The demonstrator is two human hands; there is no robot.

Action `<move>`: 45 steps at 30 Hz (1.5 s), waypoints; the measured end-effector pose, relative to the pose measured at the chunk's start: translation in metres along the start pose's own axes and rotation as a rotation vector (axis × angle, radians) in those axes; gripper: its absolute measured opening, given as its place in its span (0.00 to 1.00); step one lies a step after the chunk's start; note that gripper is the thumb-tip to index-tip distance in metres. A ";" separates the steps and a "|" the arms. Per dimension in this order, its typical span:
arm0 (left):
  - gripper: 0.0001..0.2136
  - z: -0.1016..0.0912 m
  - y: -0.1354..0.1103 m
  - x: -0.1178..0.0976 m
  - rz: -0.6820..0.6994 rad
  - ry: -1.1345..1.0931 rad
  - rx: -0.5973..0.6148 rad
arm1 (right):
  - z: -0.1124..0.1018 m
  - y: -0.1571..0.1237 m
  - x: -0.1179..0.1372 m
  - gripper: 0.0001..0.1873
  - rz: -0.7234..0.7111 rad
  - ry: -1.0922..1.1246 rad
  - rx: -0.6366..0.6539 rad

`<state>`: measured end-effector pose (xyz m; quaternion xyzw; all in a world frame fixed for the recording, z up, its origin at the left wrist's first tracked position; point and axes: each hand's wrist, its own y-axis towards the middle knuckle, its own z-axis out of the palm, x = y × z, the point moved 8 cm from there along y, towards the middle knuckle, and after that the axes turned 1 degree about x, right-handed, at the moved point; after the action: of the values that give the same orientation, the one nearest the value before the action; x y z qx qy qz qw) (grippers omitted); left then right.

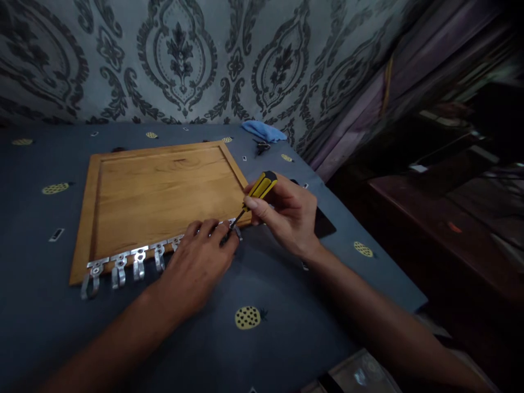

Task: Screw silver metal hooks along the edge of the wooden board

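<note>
At the 5 o'clock corner of the wooden board, your two hands meet over the right end of the metal hook strip. The board lies flat on the blue pineapple-print tablecloth, and the strip runs along its near edge from 7 o'clock to 5 o'clock, hooks hanging off the edge toward you.

Surroundings:
- A dark flat object lies on the cloth at 3 o'clock of your right hand, partly covered by it.
- A blue rag lies at 1 o'clock of the board, against the patterned wall, with a small dark item just beside it; what it is cannot be told.
- Dark wooden furniture stands past the table's right edge.
- Your left hand covers the strip's right end, so the fastening point is hidden.

The screwdriver is tilted. Its long axis runs from the yellow-and-black handle, between 1 and 2 o'clock, down to the tip, between 7 and 8 o'clock, at the strip beside your left fingertips.

Hand state: your right hand pinches the handle between thumb and curled fingers. Your left hand lies palm down, fingers extended and slightly spread, on the strip.
</note>
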<state>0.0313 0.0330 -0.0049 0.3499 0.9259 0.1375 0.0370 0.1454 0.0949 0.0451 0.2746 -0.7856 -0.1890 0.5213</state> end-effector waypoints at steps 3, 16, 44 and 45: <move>0.14 0.001 -0.001 0.000 -0.005 0.004 0.020 | -0.001 -0.002 -0.002 0.19 0.030 -0.025 -0.067; 0.11 0.000 0.002 0.000 -0.005 -0.024 0.028 | -0.012 -0.009 0.010 0.12 -0.050 -0.074 -0.214; 0.13 -0.001 0.001 -0.001 -0.005 0.007 0.010 | 0.003 0.004 -0.006 0.21 0.143 0.147 0.012; 0.12 -0.001 0.001 -0.001 -0.006 0.004 0.010 | 0.004 0.005 -0.005 0.20 0.146 0.166 0.023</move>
<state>0.0320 0.0328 -0.0039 0.3471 0.9277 0.1337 0.0339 0.1425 0.1021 0.0428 0.2371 -0.7597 -0.1181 0.5938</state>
